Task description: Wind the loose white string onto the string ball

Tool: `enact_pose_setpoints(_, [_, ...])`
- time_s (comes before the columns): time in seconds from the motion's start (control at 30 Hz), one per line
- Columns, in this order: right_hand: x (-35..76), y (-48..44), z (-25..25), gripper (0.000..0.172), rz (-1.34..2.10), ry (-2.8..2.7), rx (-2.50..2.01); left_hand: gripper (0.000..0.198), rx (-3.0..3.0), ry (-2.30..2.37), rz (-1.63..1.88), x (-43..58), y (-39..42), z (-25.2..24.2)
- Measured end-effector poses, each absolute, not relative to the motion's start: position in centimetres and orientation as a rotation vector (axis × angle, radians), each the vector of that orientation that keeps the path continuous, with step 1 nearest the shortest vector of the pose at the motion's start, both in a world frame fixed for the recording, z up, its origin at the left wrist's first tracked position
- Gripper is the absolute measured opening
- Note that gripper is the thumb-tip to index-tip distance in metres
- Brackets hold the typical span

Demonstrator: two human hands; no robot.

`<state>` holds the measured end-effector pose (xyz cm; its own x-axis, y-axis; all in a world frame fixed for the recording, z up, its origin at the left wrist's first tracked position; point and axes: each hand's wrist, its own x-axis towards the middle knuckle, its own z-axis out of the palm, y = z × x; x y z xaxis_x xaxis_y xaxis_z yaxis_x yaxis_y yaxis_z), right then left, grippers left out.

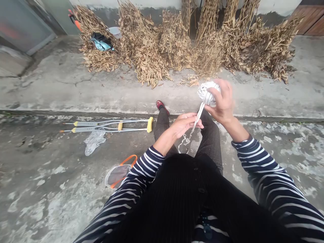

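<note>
My right hand (pixel 221 99) is closed around a white ball of flat cord (pixel 207 92) with thin dark lines, held above the step's edge. From the ball a white strand (pixel 200 111) runs down to my left hand (pixel 186 124), whose fingers are closed on it. Below those fingers the loose end (pixel 186 138) hangs in twisted loops in front of my lap. Part of the ball is hidden behind my right fingers.
Dry plant bundles (pixel 149 44) lean along the wall on a raised concrete step (pixel 121 96). Crutches (pixel 111 125), a clear plastic bag (pixel 95 141) and a bag with orange handles (pixel 117 173) lie on the ground to the left. My red shoe (pixel 160 104) rests on the step.
</note>
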<state>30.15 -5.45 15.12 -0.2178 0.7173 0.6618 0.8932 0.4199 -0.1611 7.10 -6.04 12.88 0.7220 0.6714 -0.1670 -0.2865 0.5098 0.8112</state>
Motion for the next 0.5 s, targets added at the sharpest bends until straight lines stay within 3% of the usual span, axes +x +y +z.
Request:
enact_pose_setpoints(0.23, [30.7,-5.7,15.6,0.054,-0.224,-2.066,-1.461,0.041,0.822,0.569,0.574,4.2,-8.8,13.1])
enact_pose_setpoints(0.5, [32.0,-5.6,13.9,0.045,-0.214,-2.138,-1.521,0.028,0.915,0.523,0.567,3.2,-8.9,15.1])
